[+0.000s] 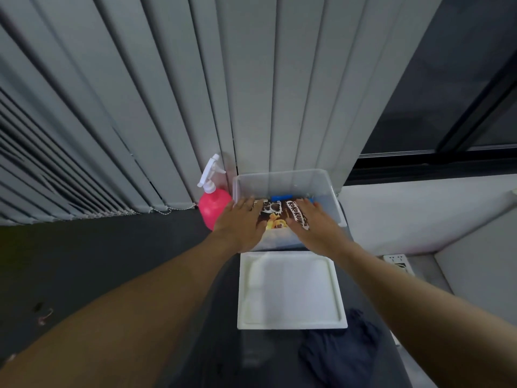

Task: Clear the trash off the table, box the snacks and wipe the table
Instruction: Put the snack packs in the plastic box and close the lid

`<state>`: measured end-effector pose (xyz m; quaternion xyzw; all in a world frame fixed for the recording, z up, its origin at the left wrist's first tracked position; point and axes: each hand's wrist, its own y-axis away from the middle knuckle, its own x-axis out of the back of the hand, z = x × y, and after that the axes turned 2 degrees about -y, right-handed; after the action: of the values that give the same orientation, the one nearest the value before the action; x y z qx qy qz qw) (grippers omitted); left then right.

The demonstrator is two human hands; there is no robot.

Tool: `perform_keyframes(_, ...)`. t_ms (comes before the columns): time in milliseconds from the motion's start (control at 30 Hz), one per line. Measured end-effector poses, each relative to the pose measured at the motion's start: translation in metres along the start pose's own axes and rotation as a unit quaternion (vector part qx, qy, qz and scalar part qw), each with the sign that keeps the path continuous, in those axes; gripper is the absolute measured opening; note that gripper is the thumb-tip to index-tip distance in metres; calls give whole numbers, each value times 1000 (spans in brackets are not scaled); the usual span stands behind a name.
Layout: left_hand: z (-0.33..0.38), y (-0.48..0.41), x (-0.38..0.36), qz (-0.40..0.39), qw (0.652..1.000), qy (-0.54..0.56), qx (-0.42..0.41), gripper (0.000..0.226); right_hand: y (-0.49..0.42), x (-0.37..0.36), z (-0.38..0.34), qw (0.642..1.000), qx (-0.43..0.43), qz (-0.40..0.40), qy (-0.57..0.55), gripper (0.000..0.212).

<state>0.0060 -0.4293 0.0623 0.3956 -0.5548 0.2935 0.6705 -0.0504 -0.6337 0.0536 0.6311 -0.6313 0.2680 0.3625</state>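
Snack packet [275, 217] lies within clear box [279, 180] walls; left grip [240, 222] and right grip [314, 224] press it flat, fingers straight.

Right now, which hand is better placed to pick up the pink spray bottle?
Likely left. The left hand lies beside the pink spray bottle; the right hand is across the box.

Dim, cool indoor light. Dark window [447, 79] at 2 o'clock. Strong wide-angle bending at edges; blinds [112, 93] fan outward. Lower frame around 6 o'clock soft, blurred.
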Motion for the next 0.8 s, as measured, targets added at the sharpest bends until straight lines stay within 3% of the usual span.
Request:
perform_keyframes(333,15,56,-59,116,985,124,-7,52,67,-42,37,997,45,40,52,65)
perform_keyframes(467,22,72,-87,163,978,134,10,58,90,-64,55,998,-9,21,55,63)
perform_keyframes(633,24,80,-120,79,985,142,50,62,98,-84,80,986,-155,-43,48,70)
perform_keyframes(733,26,78,-133,-61,973,181,133,67,101,-91,90,971,-233,-60,13,76)
perform_keyframes(800,25,77,-139,-130,958,191,168,69,103,-94,93,969,-240,-49,13,75)
